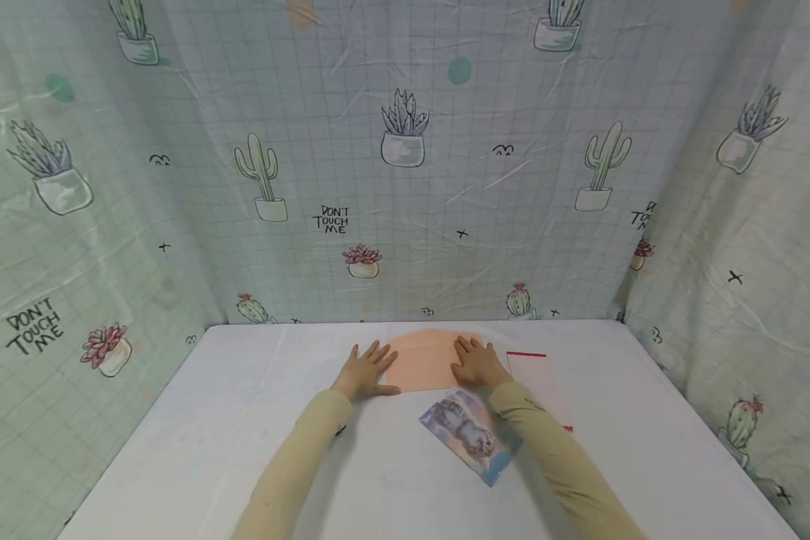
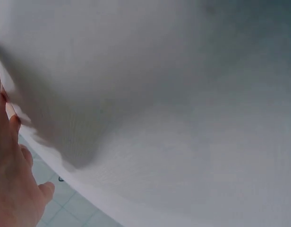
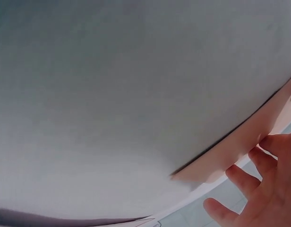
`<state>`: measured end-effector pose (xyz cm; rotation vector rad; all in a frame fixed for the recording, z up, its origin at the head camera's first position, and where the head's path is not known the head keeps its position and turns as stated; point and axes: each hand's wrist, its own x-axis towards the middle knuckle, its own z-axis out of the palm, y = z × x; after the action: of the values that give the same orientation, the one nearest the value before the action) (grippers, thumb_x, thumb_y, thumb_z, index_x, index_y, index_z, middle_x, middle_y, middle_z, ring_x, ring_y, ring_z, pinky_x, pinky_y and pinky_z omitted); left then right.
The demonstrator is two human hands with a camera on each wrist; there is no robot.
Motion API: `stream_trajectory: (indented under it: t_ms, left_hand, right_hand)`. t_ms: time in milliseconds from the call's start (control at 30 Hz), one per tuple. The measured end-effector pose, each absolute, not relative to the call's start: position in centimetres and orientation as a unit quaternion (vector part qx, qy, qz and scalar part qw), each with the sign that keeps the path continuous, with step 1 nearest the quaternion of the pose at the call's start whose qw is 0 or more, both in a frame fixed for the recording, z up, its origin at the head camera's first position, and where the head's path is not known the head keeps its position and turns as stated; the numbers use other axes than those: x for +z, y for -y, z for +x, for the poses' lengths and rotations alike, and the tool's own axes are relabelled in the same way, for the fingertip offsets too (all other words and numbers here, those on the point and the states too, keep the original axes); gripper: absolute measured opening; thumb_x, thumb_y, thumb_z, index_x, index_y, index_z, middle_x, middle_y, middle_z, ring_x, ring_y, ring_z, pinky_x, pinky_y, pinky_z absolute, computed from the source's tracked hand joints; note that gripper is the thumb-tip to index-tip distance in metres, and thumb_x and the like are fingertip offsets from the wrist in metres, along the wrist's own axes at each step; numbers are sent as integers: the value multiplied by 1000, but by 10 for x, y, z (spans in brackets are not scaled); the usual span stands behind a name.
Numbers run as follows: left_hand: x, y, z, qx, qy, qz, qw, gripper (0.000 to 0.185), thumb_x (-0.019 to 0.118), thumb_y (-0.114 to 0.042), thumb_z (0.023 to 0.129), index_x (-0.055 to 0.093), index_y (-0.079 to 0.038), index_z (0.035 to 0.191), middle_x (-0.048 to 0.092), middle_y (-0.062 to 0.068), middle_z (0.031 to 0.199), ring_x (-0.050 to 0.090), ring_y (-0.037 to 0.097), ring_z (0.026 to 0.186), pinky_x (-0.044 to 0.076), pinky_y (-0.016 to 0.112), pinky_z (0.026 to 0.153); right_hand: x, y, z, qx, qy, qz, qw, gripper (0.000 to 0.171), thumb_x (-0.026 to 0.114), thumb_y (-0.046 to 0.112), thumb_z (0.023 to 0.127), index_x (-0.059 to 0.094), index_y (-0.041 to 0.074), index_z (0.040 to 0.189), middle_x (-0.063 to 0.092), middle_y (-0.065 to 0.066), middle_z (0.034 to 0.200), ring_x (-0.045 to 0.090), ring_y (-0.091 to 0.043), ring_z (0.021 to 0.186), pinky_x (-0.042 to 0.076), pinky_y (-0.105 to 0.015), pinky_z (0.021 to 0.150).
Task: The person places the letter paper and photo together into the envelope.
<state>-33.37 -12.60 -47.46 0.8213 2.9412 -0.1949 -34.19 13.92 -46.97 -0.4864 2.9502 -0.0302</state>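
Nearest, a picture card (image 1: 471, 435) lies on the table (image 1: 175, 450), beside the right sleeve. Beyond it, left hand (image 1: 367, 371) and right hand (image 1: 478, 364) press flat, fingers spread, on the ends of a peach paper (image 1: 424, 360) near the table's far edge. Best to keep even pressure on both ends. Clear bag (image 1: 540, 382) at right.

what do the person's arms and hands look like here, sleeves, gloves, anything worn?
Both arms wear long pale yellow sleeves reaching to the wrists, plain and unmarked. The left hand and right hand are bare: no gloves, and no rings or watch visible. A small dark spot shows under the left sleeve near the wrist; what it is cannot be told.
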Motion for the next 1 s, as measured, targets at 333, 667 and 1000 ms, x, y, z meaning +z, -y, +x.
stream_trajectory:
  t_ms: [333, 667, 1000]
  left_hand:
    - [-471, 121, -329, -69, -963, 254, 52, 85, 45, -68, 76, 24, -20, 142, 18, 6, 150, 8, 31, 139, 14, 59, 107]
    - [-465, 124, -329, -57, -965, 249, 53, 84, 46, -67, 77, 25, -19, 142, 19, 6, 150, 14, 32, 138, 17, 60, 105]
    - [-465, 124, -329, -64, -964, 250, 65, 85, 43, -68, 77, 21, -19, 143, 16, 6, 150, 13, 31, 138, 17, 59, 106]
  right_hand:
    - [-472, -138, -340, -9, -986, -152, 70, 59, 37, 37, 92, 29, 1, 138, 27, -12, 146, 27, -35, 133, 23, -58, 103]
    - [-468, -136, -342, -8, -985, -156, 71, 60, 36, 39, 93, 28, 2, 139, 27, -11, 147, 26, -35, 133, 20, -59, 104]
    - [-461, -143, -336, -13, -979, -187, 77, 57, 37, 40, 93, 34, 3, 136, 33, -15, 143, 31, -36, 130, 18, -61, 103]
